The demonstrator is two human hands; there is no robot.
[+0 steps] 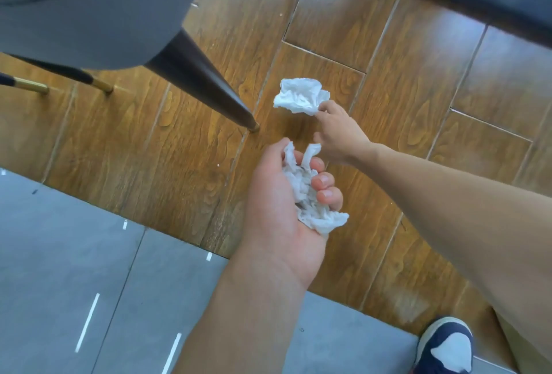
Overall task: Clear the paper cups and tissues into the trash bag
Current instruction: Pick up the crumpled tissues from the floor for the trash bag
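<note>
White crumpled tissue (300, 95) lay at the far middle of the scene, over the brown wood-grain floor (185, 146), and the right hand (339, 131) had reached out to it, thumb and forefinger pinching its near right corner. Whether the tissue rested on the boards or hung just clear of them could not be told. The other fingers of that hand curled loosely below the pinch.

Nearer, the left hand (283, 194) was turned palm up and cupped, its fingers bent inward around a wad of tissues (307, 194). The wad filled the palm; one twisted end stuck up between thumb and fingers toward the far side, and a flatter corner hung out at the near right edge of the hand. The two hands were close together, the right wrist just beyond the left fingertips, apart from them.

To the far left stood a grey upholstered chair (89, 21), one dark tapered chair leg (203, 87) with a brass tip coming down to the floor just left of the tissue. Grey tiles (74, 254) with short white marks covered the near left. A navy and white shoe (445, 346) showed at the near right corner. No cup, bag or other container appeared in view.
</note>
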